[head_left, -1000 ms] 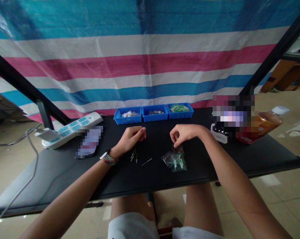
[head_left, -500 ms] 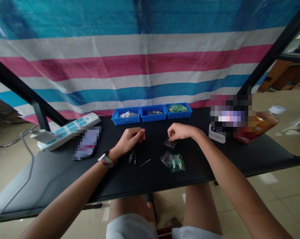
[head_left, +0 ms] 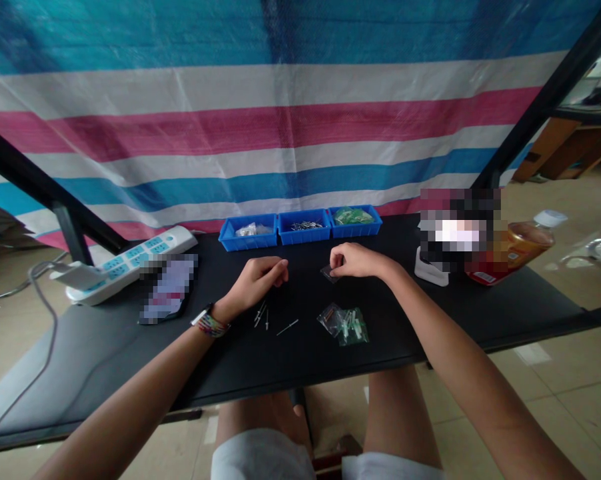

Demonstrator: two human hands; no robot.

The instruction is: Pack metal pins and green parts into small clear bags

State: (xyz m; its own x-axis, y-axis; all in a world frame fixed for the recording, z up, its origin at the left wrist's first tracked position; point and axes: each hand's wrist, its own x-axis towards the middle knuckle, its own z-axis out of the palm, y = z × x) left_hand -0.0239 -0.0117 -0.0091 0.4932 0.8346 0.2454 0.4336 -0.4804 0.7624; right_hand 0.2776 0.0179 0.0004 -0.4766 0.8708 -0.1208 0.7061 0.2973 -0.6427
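Note:
My right hand (head_left: 353, 260) is closed in a pinch on a small clear plastic bag (head_left: 328, 274), held just above or on the black tabletop. To its left, my left hand (head_left: 261, 277) has its fingers curled in with the thumb against them; whatever may be inside is hidden. Below the left hand lie several loose rivets (head_left: 260, 313), with a single rivet (head_left: 287, 327) apart to their right. Nearer the table's front edge, a clear bag (head_left: 332, 319) with small brownish pieces touches a green-tinted bag (head_left: 353, 327) of pale plugs.
Three blue bins stand at the back: one with white bagged pieces (head_left: 222, 237), one with metal rivets (head_left: 304, 237), one with green bags (head_left: 356, 231). A power strip (head_left: 130, 263) and phone (head_left: 168, 290) lie left. A drink bottle (head_left: 515, 250) leans right, beside a white object (head_left: 431, 270).
My right hand has shifted slightly left and away from me, carrying the small clear bag with it. My left hand keeps its curled pose. The whole view has shifted a little.

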